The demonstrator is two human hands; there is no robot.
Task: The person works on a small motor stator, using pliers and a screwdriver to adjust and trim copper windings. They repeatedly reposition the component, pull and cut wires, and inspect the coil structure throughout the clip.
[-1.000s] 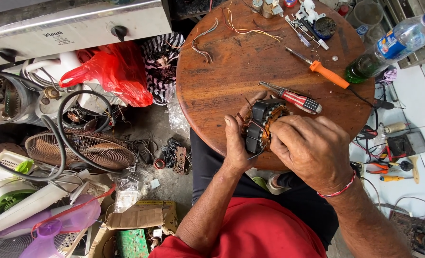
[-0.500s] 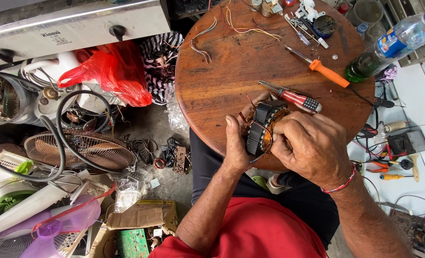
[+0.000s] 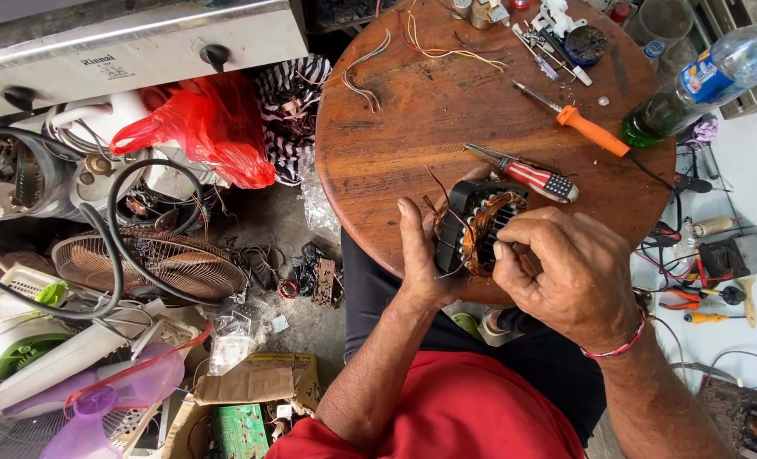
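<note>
The motor stator (image 3: 478, 228), a black frame with copper windings, sits at the near edge of the round wooden table (image 3: 412, 110), tilted so its open face is toward the person. The left hand (image 3: 419, 255) wraps its outer side, thumb up, evidently to steady it. The right hand (image 3: 569, 272) is curled, fingertips pinched at the windings; what they grip cannot be told. A striped-handled screwdriver (image 3: 527, 173) lies just beyond the stator, an orange-handled screwdriver (image 3: 575, 121) farther off, both within reach.
</note>
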